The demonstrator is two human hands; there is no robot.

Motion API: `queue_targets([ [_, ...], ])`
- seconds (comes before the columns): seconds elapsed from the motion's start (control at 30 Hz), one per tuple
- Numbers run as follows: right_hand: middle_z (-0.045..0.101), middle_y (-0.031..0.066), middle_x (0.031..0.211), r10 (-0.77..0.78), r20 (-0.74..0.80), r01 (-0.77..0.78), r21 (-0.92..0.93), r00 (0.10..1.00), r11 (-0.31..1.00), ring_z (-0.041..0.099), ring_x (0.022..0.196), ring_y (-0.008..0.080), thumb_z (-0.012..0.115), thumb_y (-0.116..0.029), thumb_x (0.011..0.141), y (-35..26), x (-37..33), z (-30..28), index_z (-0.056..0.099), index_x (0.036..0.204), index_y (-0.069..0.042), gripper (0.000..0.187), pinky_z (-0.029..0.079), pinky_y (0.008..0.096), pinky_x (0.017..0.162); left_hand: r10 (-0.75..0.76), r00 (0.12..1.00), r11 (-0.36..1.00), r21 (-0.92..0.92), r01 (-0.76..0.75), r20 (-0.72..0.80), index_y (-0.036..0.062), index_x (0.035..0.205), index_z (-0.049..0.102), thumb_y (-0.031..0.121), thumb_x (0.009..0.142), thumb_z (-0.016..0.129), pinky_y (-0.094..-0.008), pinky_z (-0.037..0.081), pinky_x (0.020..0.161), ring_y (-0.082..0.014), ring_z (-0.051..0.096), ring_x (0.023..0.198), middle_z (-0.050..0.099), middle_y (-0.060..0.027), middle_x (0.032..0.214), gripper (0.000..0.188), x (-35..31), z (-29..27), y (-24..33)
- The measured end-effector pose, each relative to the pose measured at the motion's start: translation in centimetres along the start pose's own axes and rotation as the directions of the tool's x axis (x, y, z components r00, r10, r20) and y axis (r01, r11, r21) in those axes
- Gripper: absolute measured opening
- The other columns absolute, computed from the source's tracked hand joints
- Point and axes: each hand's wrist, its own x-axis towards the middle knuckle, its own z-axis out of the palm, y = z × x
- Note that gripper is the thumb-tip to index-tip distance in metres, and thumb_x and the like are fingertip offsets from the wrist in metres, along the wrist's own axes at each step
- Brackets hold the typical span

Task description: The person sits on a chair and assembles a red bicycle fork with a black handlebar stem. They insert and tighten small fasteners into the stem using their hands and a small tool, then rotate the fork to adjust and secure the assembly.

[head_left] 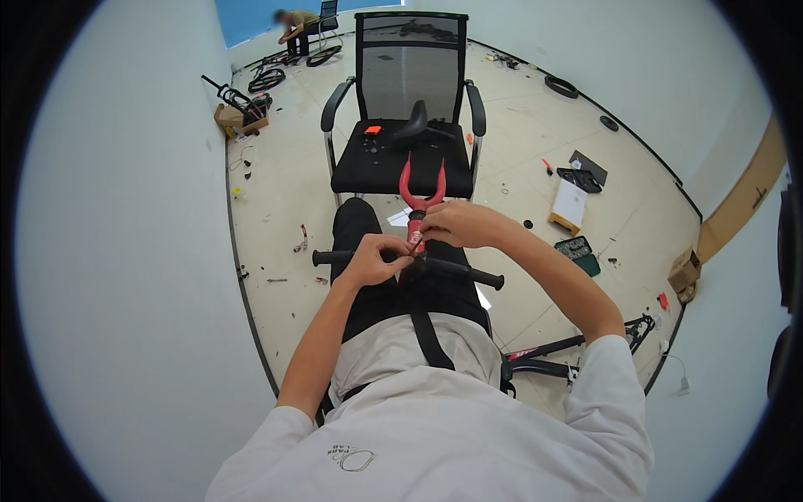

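Across my lap lies a black handlebar (454, 268) with a grip at each end. A red bicycle fork (422, 202) joins it through a red tube with a white mark, its two legs pointing away toward the chair. My left hand (373, 261) is closed in a pinch beside the tube, just above the bar. My right hand (458, 224) reaches over from the right, fingers bent and closed at the tube's side. Something thin and dark shows between the fingertips of both hands, too small to name.
Ahead stands a black mesh chair (404, 159) bearing a saddle (411, 124) and small parts. A bicycle frame (544, 356) lies on the floor to my right, near an open green tool case (579, 254). Another person (298, 32) sits far back left, near wheels.
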Motion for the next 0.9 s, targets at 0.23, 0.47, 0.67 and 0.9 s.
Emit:
queue_targets([
  [0.23, 0.065, 0.016, 0.083, 0.088, -0.023, -0.089, -0.047, 0.996, 0.995, 0.064, 0.084, 0.0342, 0.057, -0.024, 0.092, -1.4, -0.3, 1.3, 0.063, 0.094, -0.001, 0.023, 0.05, 0.0425, 0.075, 0.115, 0.992, 0.992, 0.058, -0.112, -0.053, -0.0008, 0.087, 0.073, 0.002, 0.077, 0.076, -0.026, 0.051, 0.074, -0.0145, 0.066, 0.081, 0.071, -0.0083, 0.091, 0.01, -0.2, 0.5, -0.6],
  [0.47, 0.063, 0.0185, 0.073, 0.152, 0.075, -0.134, -0.203, 0.985, 0.97, 0.064, 0.071, 0.0372, 0.056, -0.027, 0.095, -1.7, -1.0, 1.6, 0.061, 0.1, -0.003, 0.025, 0.049, 0.0465, 0.065, 0.169, 0.983, 0.963, 0.227, -0.148, -0.075, 0.0005, 0.093, 0.073, 0.007, 0.077, 0.079, -0.028, 0.053, 0.076, -0.0167, 0.066, 0.085, 0.068, -0.0079, 0.095, 0.018, -0.1, 0.7, -0.2],
  [0.67, 0.059, 0.0187, 0.065, 0.155, 0.032, -0.144, -0.22, 0.987, 0.965, 0.061, 0.066, 0.038, 0.058, -0.026, 0.094, -2.0, -1.1, 0.4, 0.058, 0.085, -0.001, 0.027, 0.046, 0.0472, 0.063, 0.091, 0.974, 0.981, 0.186, -0.052, -0.205, 0.0014, 0.106, 0.07, 0.018, 0.076, 0.081, -0.0319, 0.054, 0.078, -0.0235, 0.067, 0.088, 0.066, -0.0125, 0.1, 0.036, -0.1, 1.8, -0.3],
  [0.9, 0.059, 0.0162, 0.063, 0.12, 0.058, -0.098, -0.301, 0.991, 0.949, 0.061, 0.064, 0.0354, 0.06, -0.022, 0.092, -0.9, 0.1, 0.4, 0.058, 0.081, -0.003, 0.022, 0.047, 0.0451, 0.061, 0.075, 0.978, 0.933, 0.359, 0.0, -0.194, 0.0009, 0.107, 0.07, 0.025, 0.077, 0.082, -0.0284, 0.051, 0.068, -0.019, 0.063, 0.074, 0.066, -0.011, 0.088, 0.04, -0.4, 1.7, -0.4],
])
